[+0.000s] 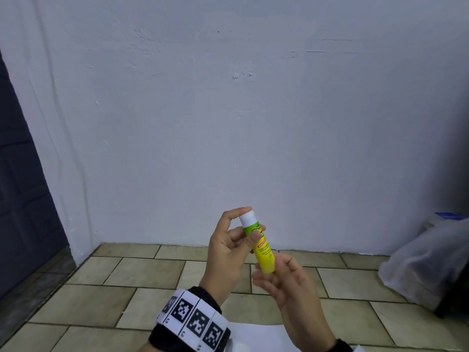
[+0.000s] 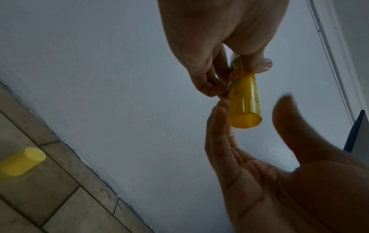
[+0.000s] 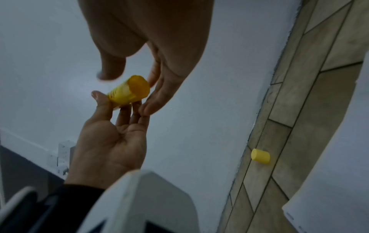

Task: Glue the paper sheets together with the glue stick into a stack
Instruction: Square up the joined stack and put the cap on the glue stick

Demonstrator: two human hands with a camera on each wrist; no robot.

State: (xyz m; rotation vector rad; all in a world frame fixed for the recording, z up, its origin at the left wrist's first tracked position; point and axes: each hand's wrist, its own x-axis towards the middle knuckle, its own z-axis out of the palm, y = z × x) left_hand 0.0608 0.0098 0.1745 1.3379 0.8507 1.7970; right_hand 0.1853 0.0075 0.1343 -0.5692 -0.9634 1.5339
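Presently left hand (image 1: pixel 228 246) pinches uncapped glue stick (image 1: pixel 258 241) upright in mid-air, right hand (image 1: pixel 286 280) loosely spread at its base, paper (image 1: pixel 256 335) below; over-twisting could snap the glue.

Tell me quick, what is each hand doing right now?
Left hand: grips the upper part of the glue stick, cap off.
Right hand: open, fingers loosely spread around the stick's bottom end, not clearly gripping it.
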